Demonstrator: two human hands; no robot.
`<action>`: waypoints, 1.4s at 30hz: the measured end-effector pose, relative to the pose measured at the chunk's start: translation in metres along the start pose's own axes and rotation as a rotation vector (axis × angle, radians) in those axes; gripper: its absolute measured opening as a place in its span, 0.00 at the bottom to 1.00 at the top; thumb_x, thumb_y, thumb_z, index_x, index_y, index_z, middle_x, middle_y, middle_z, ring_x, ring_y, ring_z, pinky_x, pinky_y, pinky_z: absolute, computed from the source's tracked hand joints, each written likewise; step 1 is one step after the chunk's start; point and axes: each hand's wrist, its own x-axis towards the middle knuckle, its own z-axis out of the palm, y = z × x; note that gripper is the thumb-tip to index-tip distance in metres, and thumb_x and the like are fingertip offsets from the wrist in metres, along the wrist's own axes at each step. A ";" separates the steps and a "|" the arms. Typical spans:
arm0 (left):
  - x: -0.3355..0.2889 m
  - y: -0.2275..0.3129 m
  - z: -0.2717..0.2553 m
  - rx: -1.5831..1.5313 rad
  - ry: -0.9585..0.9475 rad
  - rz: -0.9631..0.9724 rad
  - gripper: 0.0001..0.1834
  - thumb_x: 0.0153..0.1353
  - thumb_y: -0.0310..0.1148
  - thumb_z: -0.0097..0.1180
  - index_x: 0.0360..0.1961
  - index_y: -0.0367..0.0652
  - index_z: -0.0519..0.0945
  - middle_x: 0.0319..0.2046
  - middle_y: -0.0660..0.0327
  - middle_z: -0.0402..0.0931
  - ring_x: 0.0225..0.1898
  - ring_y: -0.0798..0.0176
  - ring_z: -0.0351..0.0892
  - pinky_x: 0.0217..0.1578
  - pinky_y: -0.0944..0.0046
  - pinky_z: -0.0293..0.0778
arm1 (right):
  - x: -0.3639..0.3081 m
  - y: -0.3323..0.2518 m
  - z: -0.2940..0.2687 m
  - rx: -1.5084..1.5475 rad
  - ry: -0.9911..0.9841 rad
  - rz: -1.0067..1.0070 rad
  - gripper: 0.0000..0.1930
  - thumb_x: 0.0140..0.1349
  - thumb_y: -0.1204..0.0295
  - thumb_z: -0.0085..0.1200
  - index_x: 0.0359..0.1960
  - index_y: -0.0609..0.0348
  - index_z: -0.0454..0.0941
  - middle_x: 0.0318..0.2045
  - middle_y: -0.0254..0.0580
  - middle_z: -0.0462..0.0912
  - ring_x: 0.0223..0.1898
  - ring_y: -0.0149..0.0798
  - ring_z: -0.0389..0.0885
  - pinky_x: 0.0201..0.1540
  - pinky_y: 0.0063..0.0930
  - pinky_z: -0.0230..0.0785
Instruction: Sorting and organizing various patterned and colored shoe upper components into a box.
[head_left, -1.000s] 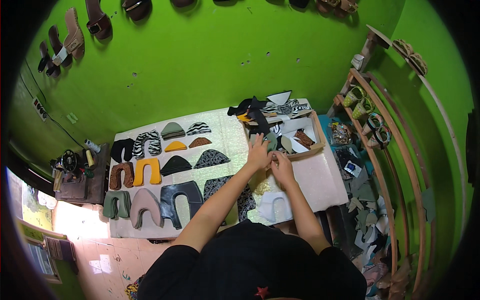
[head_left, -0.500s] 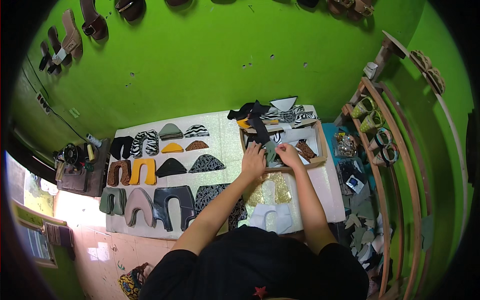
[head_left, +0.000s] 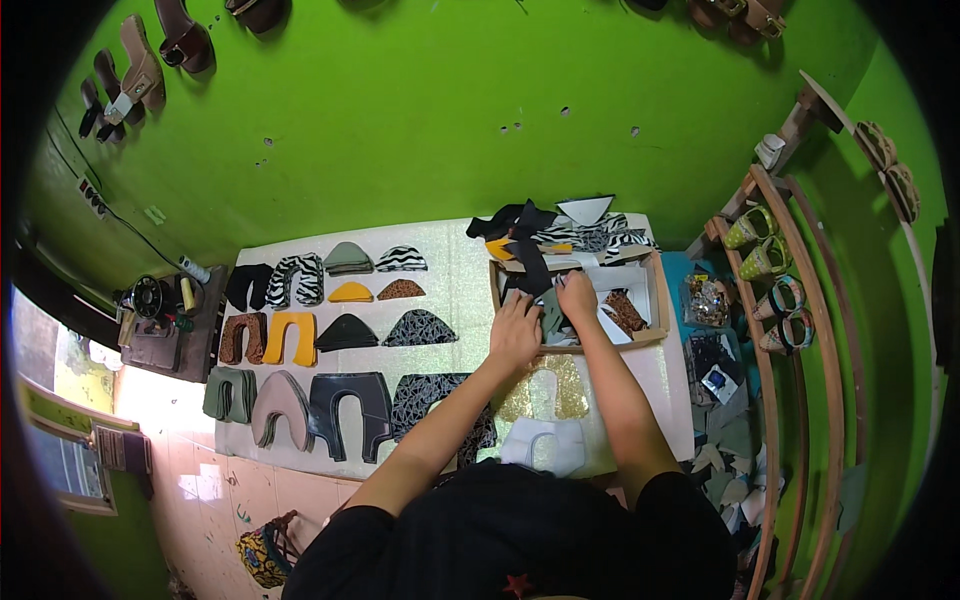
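Both my hands are at the open cardboard box [head_left: 655,325] toward the right of the table. My left hand [head_left: 516,328] rests over the box's near left corner, fingers apart on the dark pieces there. My right hand [head_left: 577,297] is inside the box with bent fingers, closed at the top of a grey-green material piece [head_left: 551,318]; its fingertips are partly hidden. A black strip [head_left: 530,268] lies across the box's far side. White pieces and a leopard-print piece [head_left: 625,312] lie to the right of my right hand.
Stacks of cut pieces stand in rows on the left, among them a yellow U-shaped stack [head_left: 290,338] and a black stack [head_left: 348,333]. Gold glitter [head_left: 515,397] and white pieces [head_left: 545,443] lie near me. A wooden rack [head_left: 800,400] with sandals stands right; scraps [head_left: 720,460] lie beside it.
My right hand has moved from the box's near side farther into it, over the grey-green piece. My left hand stays at the near left corner. The whole view has shifted slightly.
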 end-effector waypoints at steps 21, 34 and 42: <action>0.045 -0.012 -0.001 -0.827 0.070 -0.288 0.09 0.55 0.28 0.50 0.35 0.34 0.72 0.19 0.61 0.71 0.20 0.71 0.68 0.23 0.71 0.65 | 0.047 0.012 -0.047 0.697 -0.014 -0.134 0.09 0.49 0.74 0.55 0.33 0.63 0.73 0.24 0.38 0.76 0.24 0.29 0.74 0.29 0.22 0.67; 0.041 -0.024 0.003 -1.093 0.113 -0.365 0.08 0.60 0.25 0.44 0.39 0.35 0.65 0.25 0.65 0.69 0.22 0.78 0.66 0.21 0.77 0.66 | 0.126 -0.007 -0.004 -0.214 -0.339 -0.203 0.24 0.42 0.64 0.63 0.43 0.57 0.75 0.43 0.49 0.73 0.46 0.48 0.72 0.48 0.35 0.65; 0.041 -0.027 0.003 -1.122 0.120 -0.367 0.07 0.60 0.26 0.43 0.39 0.35 0.65 0.27 0.63 0.70 0.20 0.77 0.67 0.21 0.75 0.69 | 0.139 -0.002 0.003 -0.269 -0.416 -0.188 0.26 0.43 0.61 0.61 0.42 0.66 0.74 0.41 0.61 0.72 0.44 0.53 0.72 0.50 0.35 0.64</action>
